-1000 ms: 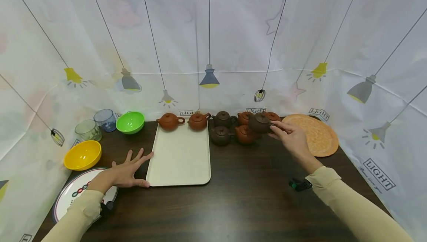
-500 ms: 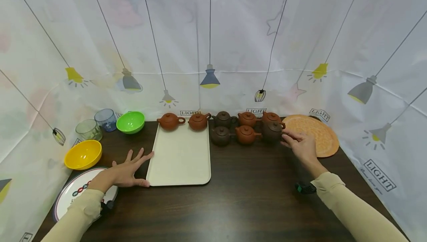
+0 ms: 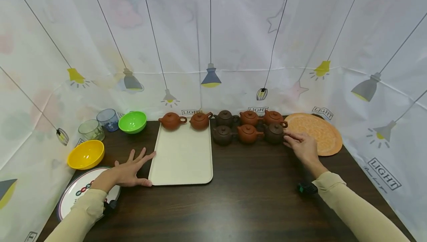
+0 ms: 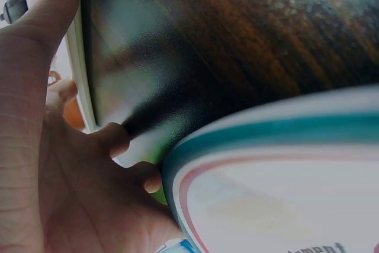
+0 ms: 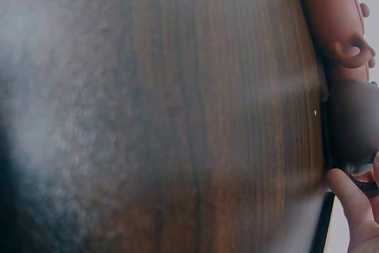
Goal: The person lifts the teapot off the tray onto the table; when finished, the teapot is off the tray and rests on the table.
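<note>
My right hand (image 3: 303, 148) pinches the handle of a dark brown teapot (image 3: 274, 133) at the right end of the front row. In the right wrist view the dark teapot (image 5: 354, 124) stands on the table beside a reddish one (image 5: 333, 13). Fingers spread, my left hand (image 3: 128, 171) touches the left edge of a cream tray (image 3: 181, 160). Two reddish-brown teapots, one on the left (image 3: 171, 121) and one on the right (image 3: 201, 121), sit along the tray's far end. Right of the tray, several dark and reddish teapots (image 3: 248, 133) stand in two rows.
A round tan board (image 3: 315, 134) lies at the back right. On the left are a green bowl (image 3: 132, 122), a yellow bowl (image 3: 86, 155), two glass cups (image 3: 108, 119) and a white plate (image 3: 75, 194) under my left forearm. A printed curtain (image 3: 213, 42) hangs behind the table.
The dark teapot in my right hand has come down and to the right, from above the other teapots to the front row's right end. My left hand stays at the tray edge.
</note>
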`<state>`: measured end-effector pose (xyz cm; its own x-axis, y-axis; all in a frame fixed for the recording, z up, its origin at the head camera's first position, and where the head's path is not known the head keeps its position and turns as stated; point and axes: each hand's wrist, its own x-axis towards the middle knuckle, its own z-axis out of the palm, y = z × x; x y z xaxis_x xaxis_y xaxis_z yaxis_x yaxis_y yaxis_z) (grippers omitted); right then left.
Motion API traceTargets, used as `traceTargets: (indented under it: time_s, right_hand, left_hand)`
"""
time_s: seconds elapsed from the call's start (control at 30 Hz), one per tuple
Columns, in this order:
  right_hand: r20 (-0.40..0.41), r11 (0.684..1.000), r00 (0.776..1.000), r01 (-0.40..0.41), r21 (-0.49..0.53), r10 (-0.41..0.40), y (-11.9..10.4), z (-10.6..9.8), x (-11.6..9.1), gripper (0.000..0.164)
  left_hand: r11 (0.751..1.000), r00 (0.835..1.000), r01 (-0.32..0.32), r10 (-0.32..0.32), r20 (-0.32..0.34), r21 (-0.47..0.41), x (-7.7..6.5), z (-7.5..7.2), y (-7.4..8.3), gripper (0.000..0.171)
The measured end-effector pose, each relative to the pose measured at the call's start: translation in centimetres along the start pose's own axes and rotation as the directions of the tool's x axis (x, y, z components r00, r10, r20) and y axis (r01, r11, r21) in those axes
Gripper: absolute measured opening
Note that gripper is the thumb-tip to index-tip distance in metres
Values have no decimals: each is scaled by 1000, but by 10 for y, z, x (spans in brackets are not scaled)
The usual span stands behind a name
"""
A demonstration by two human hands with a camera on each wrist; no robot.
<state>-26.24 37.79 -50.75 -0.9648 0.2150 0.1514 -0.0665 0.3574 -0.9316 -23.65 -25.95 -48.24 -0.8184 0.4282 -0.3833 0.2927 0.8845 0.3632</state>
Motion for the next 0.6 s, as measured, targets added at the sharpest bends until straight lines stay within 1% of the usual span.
traceTargets:
  time_s: [0.2,0.3,0.4,0.5,0.53,0.6]
  right_hand:
    - [27,999,999,34,-21,-34,-2,-1,-2,38]
    - [36,994,997,73,-86,-70,-4,-2,-3,39]
    - [9,965,992,123,-232,-124,-8,-2,-4,39]
    - [-29,917,980,173,-359,-196,-14,0,-7,38]
    - [-37,905,975,190,-379,-220,-17,1,-8,36]
    - [-34,897,961,243,-369,-274,-25,3,-8,34]
  left_hand:
    - [1000,1000,6,-6,8,-1,0,-1,1,115]
    - [1000,1000,12,-12,14,-6,1,0,0,115]
    - [1000,1000,17,-17,19,-6,3,0,-2,116]
    - [1000,1000,20,-19,23,-4,4,0,-4,117]
    - [1000,999,21,-21,25,-5,5,1,-5,117]
    - [1000,999,24,-24,26,-4,5,1,-5,117]
